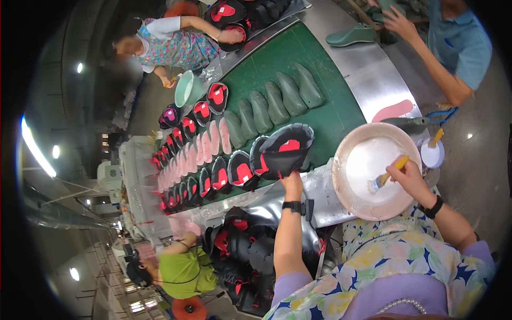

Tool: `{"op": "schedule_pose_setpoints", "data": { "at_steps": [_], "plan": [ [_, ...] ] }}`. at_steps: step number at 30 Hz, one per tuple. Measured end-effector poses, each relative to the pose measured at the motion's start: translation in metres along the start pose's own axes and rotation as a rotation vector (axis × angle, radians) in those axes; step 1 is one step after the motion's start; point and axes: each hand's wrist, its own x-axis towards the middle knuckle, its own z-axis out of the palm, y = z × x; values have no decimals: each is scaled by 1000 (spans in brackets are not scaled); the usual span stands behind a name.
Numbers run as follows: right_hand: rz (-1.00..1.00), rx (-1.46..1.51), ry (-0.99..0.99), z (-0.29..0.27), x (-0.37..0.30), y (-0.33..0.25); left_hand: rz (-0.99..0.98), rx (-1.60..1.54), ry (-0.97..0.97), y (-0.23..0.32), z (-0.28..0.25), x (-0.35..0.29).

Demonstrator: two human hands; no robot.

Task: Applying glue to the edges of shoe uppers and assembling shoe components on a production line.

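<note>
My left hand [292, 183] grips a black shoe upper [286, 161] with red lining by its lower end, holding it over the near edge of the green conveyor belt [333, 101]. In my right hand [408, 178] is a paintbrush [380, 181] with a yellow handle. Its bristles touch the white liquid [368, 160] inside a wide pinkish basin [346, 201]. Just left of the held piece, a row of similar black and red uppers [241, 172] lies along the belt's near side. How my left fingers sit under the upper is partly hidden.
Green shoe lasts [274, 102] and pink insoles [205, 146] line the belt. A small white pot [432, 153] stands right of the basin. Black uppers [250, 256] are heaped below the belt. Co-workers stand at far left [170, 45], far right [464, 42] and lower left [186, 272].
</note>
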Motion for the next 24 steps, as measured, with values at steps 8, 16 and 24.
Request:
{"op": "schedule_pose_setpoints", "data": {
  "at_steps": [8,16,24],
  "plan": [
    [102,38,73,21,-3,23,-506,-478,189,14,63,57],
    [79,-87,-144,35,10,27,-194,360,-474,-51,-11,21],
    [-119,-279,-317,33,30,15,-183,-33,-69,58,-245,-86]
  ]
}}
